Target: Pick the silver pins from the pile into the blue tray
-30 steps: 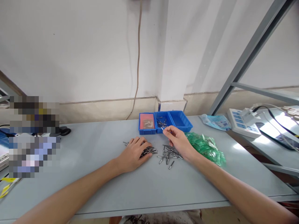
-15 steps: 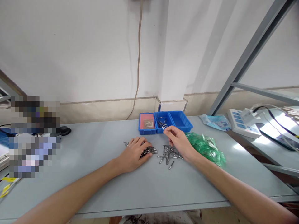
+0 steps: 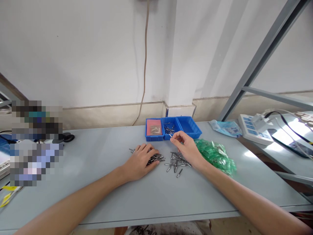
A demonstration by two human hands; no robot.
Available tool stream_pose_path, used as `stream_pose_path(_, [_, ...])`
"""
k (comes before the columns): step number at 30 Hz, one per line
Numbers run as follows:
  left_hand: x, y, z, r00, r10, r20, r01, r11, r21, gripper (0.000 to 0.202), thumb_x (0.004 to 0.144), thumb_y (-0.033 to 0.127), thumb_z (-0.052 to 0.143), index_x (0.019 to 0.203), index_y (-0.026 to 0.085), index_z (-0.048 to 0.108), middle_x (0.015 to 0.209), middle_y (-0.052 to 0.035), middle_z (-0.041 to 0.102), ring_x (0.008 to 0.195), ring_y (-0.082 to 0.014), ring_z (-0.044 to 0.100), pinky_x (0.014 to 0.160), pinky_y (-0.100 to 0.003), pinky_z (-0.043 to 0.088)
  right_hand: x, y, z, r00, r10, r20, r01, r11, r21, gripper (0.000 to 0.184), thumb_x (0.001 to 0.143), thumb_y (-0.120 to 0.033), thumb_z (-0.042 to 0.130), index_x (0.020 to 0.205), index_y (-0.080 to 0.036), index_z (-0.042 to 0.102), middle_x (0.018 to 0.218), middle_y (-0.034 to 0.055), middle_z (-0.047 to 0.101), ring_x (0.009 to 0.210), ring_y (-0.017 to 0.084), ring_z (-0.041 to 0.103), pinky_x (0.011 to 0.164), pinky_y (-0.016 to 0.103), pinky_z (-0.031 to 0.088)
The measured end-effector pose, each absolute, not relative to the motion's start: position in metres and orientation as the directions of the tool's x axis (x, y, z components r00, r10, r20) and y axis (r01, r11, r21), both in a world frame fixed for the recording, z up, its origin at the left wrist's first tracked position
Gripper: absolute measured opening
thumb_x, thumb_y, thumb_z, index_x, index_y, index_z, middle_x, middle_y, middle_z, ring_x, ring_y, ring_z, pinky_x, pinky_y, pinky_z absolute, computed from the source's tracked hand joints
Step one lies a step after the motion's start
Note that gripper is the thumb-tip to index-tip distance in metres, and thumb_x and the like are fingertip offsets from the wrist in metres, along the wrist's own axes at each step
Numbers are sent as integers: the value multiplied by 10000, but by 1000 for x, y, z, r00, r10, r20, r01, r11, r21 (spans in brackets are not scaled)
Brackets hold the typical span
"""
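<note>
My left hand (image 3: 142,160) lies palm down, fingers spread, over a pile of small metal pins (image 3: 156,159) and partly hides it. Between the thumb and fingertips of my right hand (image 3: 185,145) is a slim metal pin (image 3: 170,135), held near the front edge of the middle blue bin (image 3: 176,128). That bin contains several similar pins (image 3: 169,130). Below my right hand, a second heap of metal pins (image 3: 176,160) is scattered on the grey table (image 3: 156,195); each has a thin shank and a thicker end.
Left of the middle bin stands a blue bin (image 3: 154,138) with a pink sheet and a small clear bag. Another blue bin (image 3: 189,125) adjoins on the right. Green plastic bags (image 3: 216,156) lie beside my right wrist. Farther right are a blue-white packet (image 3: 226,128) and a power strip (image 3: 253,129).
My right hand has shifted very slightly, its fingers bending a little more around the pin. My left hand stays in place on the pile.
</note>
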State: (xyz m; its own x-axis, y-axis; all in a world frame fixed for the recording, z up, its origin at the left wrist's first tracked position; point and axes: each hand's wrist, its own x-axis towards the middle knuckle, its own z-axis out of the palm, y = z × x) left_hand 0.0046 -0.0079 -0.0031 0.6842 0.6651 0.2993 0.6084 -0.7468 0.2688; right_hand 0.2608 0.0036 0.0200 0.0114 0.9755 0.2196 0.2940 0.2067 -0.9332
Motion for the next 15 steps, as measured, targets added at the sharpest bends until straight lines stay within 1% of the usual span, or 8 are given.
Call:
stream_pose_path(4, [5,-8,-3,686,664,298,608,-748,266,271,1096,437,511,1276,263,612,1215,-70,613,1052,-264,539,916,-431,433,262,5,17,1,970,242,294,231,-927,240,919,-462,702,898,-241,611,896,31,619,755,190,528,616,312,459])
stream_pose_path(7, [5,-7,-4,686,659,307,604,-752,264,276,1098,446,503,1273,266,617,1215,-73,614,1048,-265,543,915,-431,437,262,5,17,2,969,246,289,235,-928,253,923,-481,702,900,-245,614,904,35,623,765,196,534,617,313,459])
stream_pose_path(10, [5,-7,-5,683,659,316,602,-752,267,275,1096,445,509,1276,270,619,1213,-70,615,1048,-262,548,921,-429,437,262,4,18,2,972,235,275,226,-935,281,924,-512,702,911,-245,616,869,22,614,702,178,521,597,310,447])
stream_pose_path(13, [5,-7,-5,682,663,309,606,-749,268,266,1093,437,521,1274,270,620,1217,-69,616,1055,-262,547,925,-429,433,261,2,22,-23,981,191,218,191,-957,296,940,-536,684,936,-250,607,771,-17,565,615,153,493,577,304,428])
stream_pose_path(15, [4,-7,-4,683,663,307,605,-749,270,263,1093,432,523,1275,269,619,1221,-69,616,1059,-262,546,923,-427,430,260,0,25,-47,987,153,175,159,-972,304,950,-550,671,948,-252,609,713,-35,530,599,150,488,577,299,421])
